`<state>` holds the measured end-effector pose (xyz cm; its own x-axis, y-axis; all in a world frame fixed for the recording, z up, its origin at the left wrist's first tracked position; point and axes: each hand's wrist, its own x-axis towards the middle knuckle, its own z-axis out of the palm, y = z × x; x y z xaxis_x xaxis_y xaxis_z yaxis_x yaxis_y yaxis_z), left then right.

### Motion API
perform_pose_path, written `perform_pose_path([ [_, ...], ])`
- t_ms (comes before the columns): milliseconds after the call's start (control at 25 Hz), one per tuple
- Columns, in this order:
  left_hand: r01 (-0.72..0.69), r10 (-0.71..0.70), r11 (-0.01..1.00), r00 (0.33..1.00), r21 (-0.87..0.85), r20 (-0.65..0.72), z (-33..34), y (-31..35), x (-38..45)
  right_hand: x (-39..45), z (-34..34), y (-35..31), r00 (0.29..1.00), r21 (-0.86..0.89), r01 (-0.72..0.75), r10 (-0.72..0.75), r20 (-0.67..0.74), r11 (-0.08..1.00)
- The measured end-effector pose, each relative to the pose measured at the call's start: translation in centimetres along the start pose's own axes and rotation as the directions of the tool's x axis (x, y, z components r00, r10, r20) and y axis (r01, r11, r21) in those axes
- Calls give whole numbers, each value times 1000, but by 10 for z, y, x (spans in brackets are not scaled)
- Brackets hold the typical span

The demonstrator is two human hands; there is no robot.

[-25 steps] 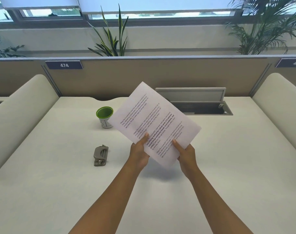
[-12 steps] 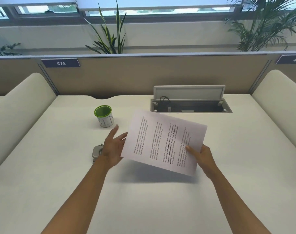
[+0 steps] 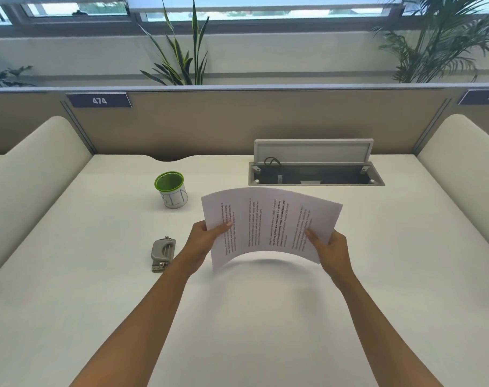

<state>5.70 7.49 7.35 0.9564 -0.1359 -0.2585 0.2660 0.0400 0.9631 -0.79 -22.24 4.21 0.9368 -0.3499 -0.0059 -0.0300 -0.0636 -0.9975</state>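
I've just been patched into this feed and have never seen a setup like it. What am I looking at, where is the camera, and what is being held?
There is no machine here: these are a person's two bare arms. The single picture comes from a wide-angle camera worn on the head, looking forward and down. The left hand and the right hand each pinch a side of a white printed sheet of paper, which arches upward above the white desk. On the desk lie a grey metal hole punch beside the left forearm and, farther back, a white cup with a green rim. An open grey cable hatch is set into the desk at the back, below a beige partition with a plate reading 474.
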Motion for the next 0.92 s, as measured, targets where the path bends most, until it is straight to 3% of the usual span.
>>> perform_pose_path([
  [240,-79,79,997,997,0,-10,-4,-2,-1,-2,1,-2,1000,6,28,-28,-8,1000],
  [560,7,-9,998,999,70,32,-9,-17,-7,-11,1,16,999,24,-42,42,22,999],
  [920,-17,14,997,999,75,40,-8,-15,-4,-10,0,15,997,31,-75,75,7,997],
])
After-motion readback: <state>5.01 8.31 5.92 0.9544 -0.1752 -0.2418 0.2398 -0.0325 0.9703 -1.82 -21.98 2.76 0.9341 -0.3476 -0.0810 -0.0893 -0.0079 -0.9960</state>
